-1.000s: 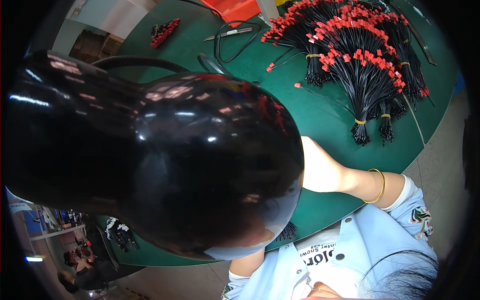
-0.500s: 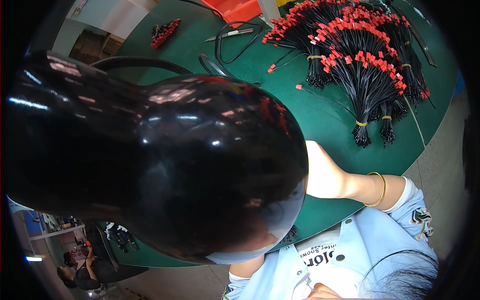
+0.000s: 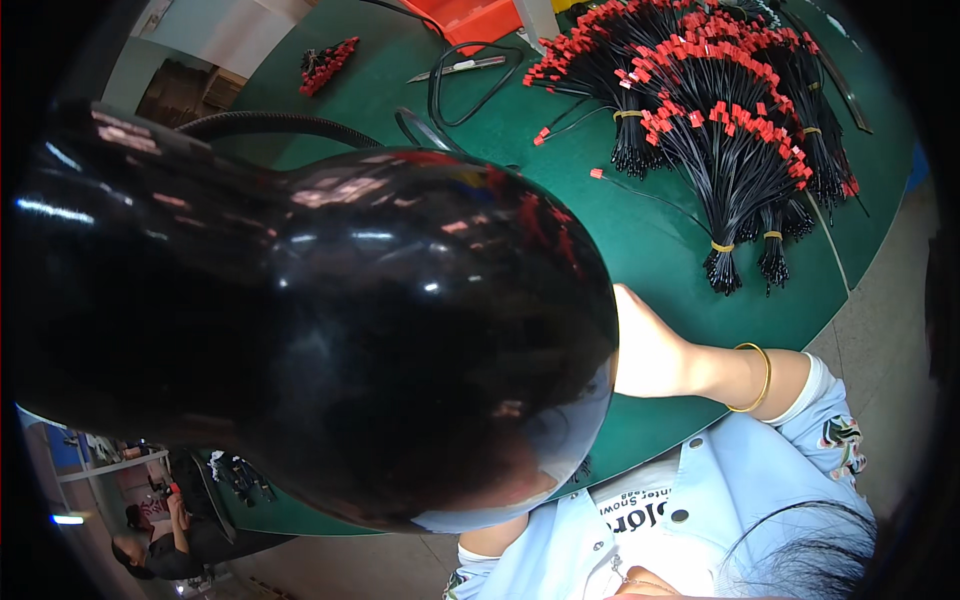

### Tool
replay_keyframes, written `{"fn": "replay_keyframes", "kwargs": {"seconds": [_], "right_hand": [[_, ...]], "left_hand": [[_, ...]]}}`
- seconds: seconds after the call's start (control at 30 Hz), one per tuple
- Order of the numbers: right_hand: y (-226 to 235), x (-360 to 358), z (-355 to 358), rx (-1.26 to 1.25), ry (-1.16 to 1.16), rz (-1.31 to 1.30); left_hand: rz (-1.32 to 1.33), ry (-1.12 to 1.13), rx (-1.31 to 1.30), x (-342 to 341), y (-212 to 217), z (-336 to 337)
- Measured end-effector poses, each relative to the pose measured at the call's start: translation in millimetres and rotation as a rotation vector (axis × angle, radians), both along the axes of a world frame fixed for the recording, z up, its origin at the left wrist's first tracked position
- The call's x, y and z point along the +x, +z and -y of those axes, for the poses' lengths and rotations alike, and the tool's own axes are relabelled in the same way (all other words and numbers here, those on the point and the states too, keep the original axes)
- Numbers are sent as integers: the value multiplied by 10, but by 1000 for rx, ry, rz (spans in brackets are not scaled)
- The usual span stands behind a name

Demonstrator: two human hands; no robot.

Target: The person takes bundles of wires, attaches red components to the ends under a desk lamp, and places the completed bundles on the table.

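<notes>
A large glossy black rounded housing (image 3: 430,330) fills the left and middle of the head view and hides the work behind it. My right hand (image 3: 655,345) reaches in behind its right edge. Only the back of that hand and the wrist show; the fingers, and anything in them, are hidden. Of my left arm, a short stretch of forearm (image 3: 495,537) appears below the housing, and the left hand is covered by it. Bundles of black cables with red connectors (image 3: 730,150), tied with yellowish bands, lie beyond my right hand.
On the green table (image 3: 570,215) are a small cable bundle (image 3: 328,66), a pen-like tool (image 3: 460,68), a looped black cord (image 3: 436,95) and a red-orange bin (image 3: 470,20). One loose cable (image 3: 650,195) lies near the bundles. A co-worker (image 3: 165,545) is at the lower left.
My right hand and the black housing stay almost where they were. The co-worker at the lower left has shifted slightly.
</notes>
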State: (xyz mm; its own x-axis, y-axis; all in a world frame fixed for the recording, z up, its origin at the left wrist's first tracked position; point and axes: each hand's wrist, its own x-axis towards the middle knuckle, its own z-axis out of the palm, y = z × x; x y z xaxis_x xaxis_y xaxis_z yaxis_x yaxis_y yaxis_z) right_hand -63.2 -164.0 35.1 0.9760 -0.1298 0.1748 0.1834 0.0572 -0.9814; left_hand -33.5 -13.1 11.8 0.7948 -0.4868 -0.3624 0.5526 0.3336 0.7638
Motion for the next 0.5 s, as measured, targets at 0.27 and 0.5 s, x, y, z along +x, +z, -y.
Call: {"fn": "replay_keyframes", "kwargs": {"seconds": [0.27,0.5], "right_hand": [[-114,42,-16,425,96,-11],[-126,38,-31,376,132,-36]], "left_hand": [[-75,26,-134,58,-254,-260],[-173,-44,-238,52,-285,-284]]}}
